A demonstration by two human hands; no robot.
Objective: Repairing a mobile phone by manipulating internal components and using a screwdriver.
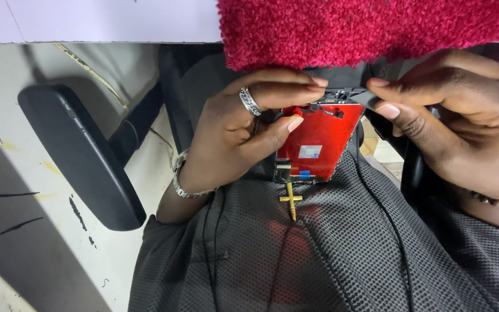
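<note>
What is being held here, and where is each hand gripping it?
A red phone screen panel. The left hand grips its left edge and upper end; the right hand pinches the upper right corner between fingertips.

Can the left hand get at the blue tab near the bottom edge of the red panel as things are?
Probably yes. The left hand already grips the red panel, thumb across its back, and the blue tab lies uncovered just below that thumb.

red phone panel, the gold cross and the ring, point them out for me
red phone panel (319, 138), head view, on the middle of its red back
gold cross (290, 199), head view, where its two bars meet
ring (250, 101), head view, on the silver band around the finger
</note>
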